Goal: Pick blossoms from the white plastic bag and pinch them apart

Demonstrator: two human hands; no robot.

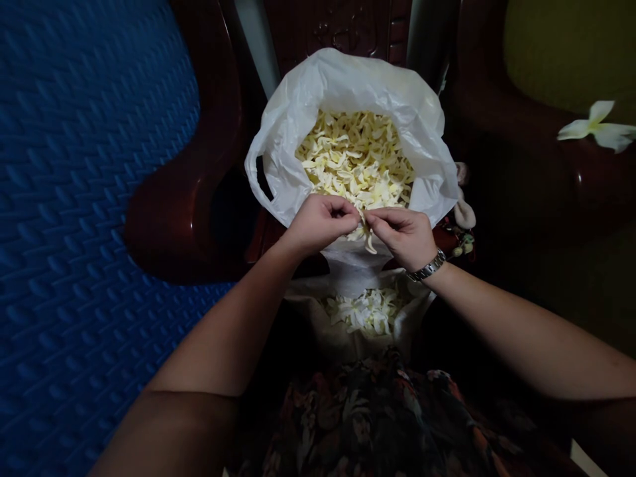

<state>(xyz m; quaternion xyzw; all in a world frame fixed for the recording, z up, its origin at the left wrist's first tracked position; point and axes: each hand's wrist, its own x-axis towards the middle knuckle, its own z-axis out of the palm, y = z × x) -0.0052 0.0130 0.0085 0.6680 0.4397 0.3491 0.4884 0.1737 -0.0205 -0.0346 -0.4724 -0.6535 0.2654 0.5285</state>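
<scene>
My left hand (pixel 320 222) and my right hand (pixel 405 232) meet above the front rim of a white plastic bag (pixel 342 83). Both are closed in a pinch, fingertips almost touching, on a small pale flower (pixel 368 242) whose petals hang below them. The fingers hide most of that flower. Behind them, the bag holds a heap of cream-yellow flowers (pixel 355 159). Below my wrists, a second, whitish bag (pixel 325 331) holds paler, loose petals or flowers (pixel 368 311).
The upper bag rests on a dark red carved wooden chair (pixel 342 30). Curved wooden arms (pixel 163 218) stand at both sides. Blue textured matting (pixel 89 199) covers the left. One white flower (pixel 599 127) lies on the right armrest. Small trinkets (pixel 464 215) hang beside the bag.
</scene>
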